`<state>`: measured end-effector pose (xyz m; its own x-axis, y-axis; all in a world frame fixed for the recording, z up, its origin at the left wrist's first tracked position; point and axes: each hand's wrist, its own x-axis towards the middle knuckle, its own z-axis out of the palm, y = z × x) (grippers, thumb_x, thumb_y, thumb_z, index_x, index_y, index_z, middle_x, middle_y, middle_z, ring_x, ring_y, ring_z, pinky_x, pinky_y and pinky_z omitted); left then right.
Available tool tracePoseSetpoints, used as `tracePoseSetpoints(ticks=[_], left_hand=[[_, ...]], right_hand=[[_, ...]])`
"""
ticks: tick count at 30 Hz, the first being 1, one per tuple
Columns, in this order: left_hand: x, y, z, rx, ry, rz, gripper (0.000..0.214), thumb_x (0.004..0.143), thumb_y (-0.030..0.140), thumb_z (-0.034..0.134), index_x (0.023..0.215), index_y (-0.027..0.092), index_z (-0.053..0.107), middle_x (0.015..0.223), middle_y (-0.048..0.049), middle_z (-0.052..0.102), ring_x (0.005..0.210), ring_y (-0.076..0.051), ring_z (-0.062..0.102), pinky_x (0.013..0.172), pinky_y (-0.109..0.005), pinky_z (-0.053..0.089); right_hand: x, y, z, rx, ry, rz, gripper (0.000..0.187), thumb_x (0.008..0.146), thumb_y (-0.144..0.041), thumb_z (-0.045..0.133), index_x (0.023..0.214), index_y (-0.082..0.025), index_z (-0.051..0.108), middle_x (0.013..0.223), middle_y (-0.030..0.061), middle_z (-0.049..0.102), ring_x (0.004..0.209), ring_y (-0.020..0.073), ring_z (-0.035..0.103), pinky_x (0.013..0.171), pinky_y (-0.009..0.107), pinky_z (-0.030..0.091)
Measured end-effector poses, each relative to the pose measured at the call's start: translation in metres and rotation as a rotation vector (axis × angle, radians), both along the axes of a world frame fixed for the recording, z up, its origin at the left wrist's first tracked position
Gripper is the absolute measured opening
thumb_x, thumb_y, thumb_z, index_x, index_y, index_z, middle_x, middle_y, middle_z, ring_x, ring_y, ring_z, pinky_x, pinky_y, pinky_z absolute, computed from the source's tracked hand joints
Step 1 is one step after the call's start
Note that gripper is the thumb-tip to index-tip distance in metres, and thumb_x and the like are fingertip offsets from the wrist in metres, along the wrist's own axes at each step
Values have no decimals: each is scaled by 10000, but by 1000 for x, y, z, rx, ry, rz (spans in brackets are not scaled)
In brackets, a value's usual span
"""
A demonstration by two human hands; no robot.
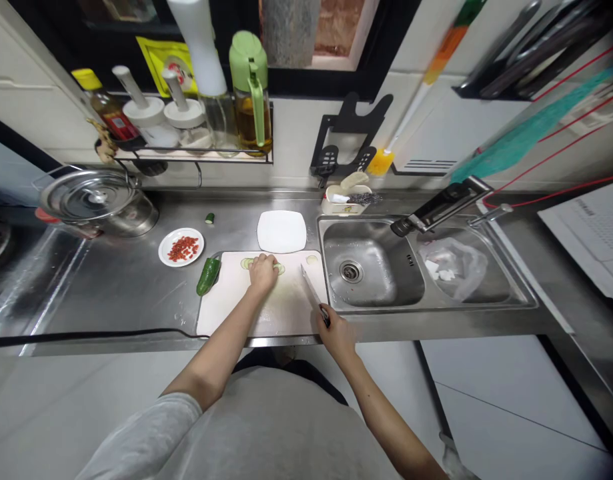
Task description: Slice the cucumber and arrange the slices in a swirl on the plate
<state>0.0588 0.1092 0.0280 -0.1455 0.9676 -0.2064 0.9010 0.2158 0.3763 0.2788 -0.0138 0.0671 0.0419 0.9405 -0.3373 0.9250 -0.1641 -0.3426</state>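
Note:
My left hand (263, 273) rests at the upper middle of the pale cutting board (223, 310), its fingers curled down over a row of cucumber slices (246, 263). Pale green slices show on both sides of it; those beneath are hidden. In my right hand (339, 339), at the board's right edge, is the black handle of a knife (310, 285). Its blade points up and left across the board, apart from the slices. One round piece (311, 260) lies at the board's top right corner. A larger piece of cucumber (208, 277) touches the left edge.
Behind the board sits a white square plate (281, 231). To the left are a small plate (162, 250) of chopped red bits, a cucumber end (209, 218) and a lidded steel pot (121, 217). A double sink (376, 303) adjoins the right. Bottles stand on a wall rack (193, 157).

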Motion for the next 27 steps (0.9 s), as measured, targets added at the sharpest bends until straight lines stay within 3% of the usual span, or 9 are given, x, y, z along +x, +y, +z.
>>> tracePoseSetpoints(ticks=[7,11,16,22,27], left_hand=[[0,2,2,-37,-77,24,210,836,159,472,942,230,639,972,-51,697,966,-228,589,905,-383,363],[0,1,3,-63,-38,29,204,822,258,548,999,233,646,1049,-73,680,1026,-260,576,919,-401,358],[2,2,4,-78,-42,3,136,809,281,584,909,223,656,1079,-85,661,1061,-269,561,926,-398,358],[0,-4,12,-97,-201,68,122,819,221,553,914,232,629,941,-13,709,909,-183,611,878,-328,387],[-18,-23,26,69,-219,42,122,837,242,537,906,250,637,897,7,710,909,-173,622,886,-325,390]], right_hand=[[1,0,-2,-4,5,-9,422,951,-410,407,1279,-225,598,968,78,741,897,218,691,755,278,444],[0,0,-3,-3,0,-2,416,948,-415,415,1272,-230,599,1002,75,741,902,220,692,748,279,443],[-2,1,-2,0,-13,7,414,945,-406,420,1271,-223,597,991,74,744,898,218,694,744,276,442],[0,-1,-2,-1,-4,1,427,948,-405,402,1275,-211,597,1015,78,740,905,210,692,750,271,444],[2,-1,-1,2,-9,15,430,952,-408,396,1279,-209,591,1016,76,740,910,220,690,753,281,439]])
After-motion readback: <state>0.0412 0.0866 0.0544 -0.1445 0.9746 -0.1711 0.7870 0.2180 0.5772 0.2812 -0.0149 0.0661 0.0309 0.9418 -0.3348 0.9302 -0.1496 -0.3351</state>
